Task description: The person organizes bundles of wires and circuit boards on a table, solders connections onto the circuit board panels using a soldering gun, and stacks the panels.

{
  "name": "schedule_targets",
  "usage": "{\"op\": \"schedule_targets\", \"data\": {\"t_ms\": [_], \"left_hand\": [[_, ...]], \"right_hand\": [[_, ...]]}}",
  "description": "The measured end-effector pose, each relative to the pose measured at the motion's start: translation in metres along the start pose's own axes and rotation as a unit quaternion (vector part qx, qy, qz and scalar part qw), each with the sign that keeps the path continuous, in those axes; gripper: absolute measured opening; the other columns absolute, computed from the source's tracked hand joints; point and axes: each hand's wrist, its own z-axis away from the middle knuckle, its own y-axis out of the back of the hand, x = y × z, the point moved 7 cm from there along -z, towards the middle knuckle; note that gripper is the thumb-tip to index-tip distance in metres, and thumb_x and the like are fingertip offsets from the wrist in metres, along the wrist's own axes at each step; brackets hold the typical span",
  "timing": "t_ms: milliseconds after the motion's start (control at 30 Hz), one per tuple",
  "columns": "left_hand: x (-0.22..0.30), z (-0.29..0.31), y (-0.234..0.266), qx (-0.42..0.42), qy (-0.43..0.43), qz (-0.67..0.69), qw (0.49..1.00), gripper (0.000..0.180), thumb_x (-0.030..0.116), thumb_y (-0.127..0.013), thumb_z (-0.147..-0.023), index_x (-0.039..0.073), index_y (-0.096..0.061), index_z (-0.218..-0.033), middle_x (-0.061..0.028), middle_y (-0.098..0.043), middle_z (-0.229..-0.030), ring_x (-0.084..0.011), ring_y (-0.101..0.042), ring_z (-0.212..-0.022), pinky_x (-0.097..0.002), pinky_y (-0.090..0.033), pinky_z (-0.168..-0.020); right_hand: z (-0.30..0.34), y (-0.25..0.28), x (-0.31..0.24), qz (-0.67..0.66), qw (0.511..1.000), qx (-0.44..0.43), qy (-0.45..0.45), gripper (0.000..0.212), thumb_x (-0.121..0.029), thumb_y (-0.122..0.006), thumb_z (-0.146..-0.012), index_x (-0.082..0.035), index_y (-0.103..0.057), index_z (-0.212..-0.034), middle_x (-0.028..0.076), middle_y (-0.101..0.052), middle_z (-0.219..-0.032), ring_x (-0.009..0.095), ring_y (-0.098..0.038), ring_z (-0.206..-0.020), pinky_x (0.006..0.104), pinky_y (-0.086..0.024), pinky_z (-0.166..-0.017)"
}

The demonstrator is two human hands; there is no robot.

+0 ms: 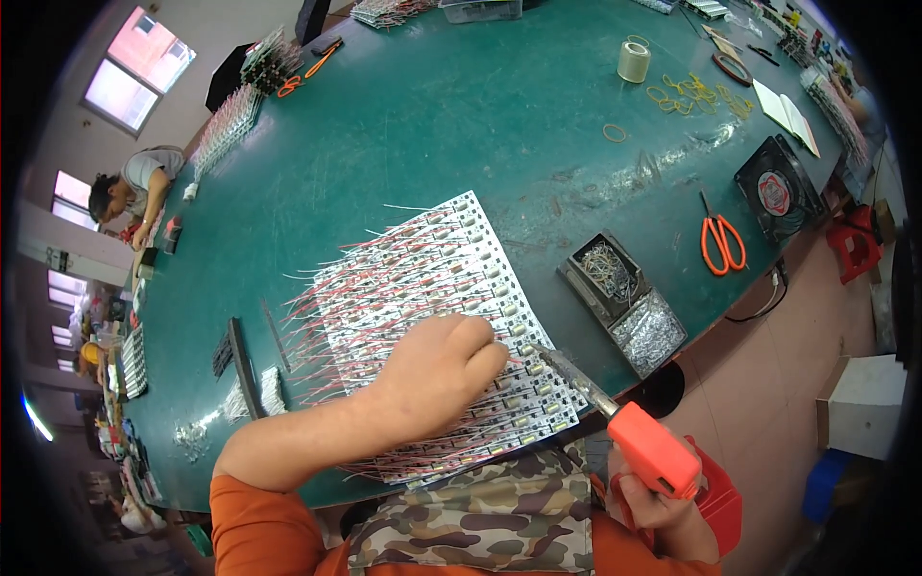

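A white sheet of circuit boards [485,245] lies on the green table in front of me, with rows of small parts and many thin red and white wires trailing to the left. My left hand [437,370] reaches over the sheet, its fingers pinched on a thin wire [514,360] near the right-hand row; the fingertips partly hide it. In my right hand [648,499] is a soldering iron with an orange-red handle [656,449]. Its metal tip touches or hovers just above the boards beside my left fingertips; which, I cannot tell.
Right of the sheet sits an open dark box [607,274] with tangled wire bits. Beyond it are orange-handled scissors [722,245] and a black fan [780,189]. A spool [634,60] and yellow bands [687,94] lie farther back. Left, a dark bar [245,370]; another person [144,187] works there.
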Motion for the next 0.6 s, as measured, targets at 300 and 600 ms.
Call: {"op": "schedule_targets", "data": {"t_ms": [300, 600], "left_hand": [[0.007, 0.002, -0.004, -0.012, -0.021, -0.025, 0.999, 0.019, 0.012, -0.061, -0.077, 0.006, -0.064, -0.094, -0.0087, -0.053, -0.08, -0.0282, -0.059, -0.072, -0.0419, -0.048, -0.059], [0.01, 0.002, -0.009, -0.033, -0.025, -0.027, 0.999, 0.017, 0.012, -0.061, -0.078, 0.003, -0.063, -0.092, -0.0087, -0.053, -0.078, -0.0267, -0.058, -0.069, -0.041, -0.048, -0.057]], "right_hand": [[0.006, -0.003, 0.003, -0.041, 0.999, 0.023, -0.018, 0.059, -0.012, -0.077, -0.079, 0.008, -0.051, -0.129, 0.017, -0.066, -0.107, 0.028, -0.07, -0.072, 0.0359, -0.058, -0.065], [-0.004, -0.009, 0.005, -0.112, 0.992, 0.007, -0.057, 0.063, -0.006, -0.08, -0.074, 0.008, -0.05, -0.127, 0.018, -0.069, -0.09, 0.029, -0.07, -0.07, 0.0346, -0.055, -0.063]]}}
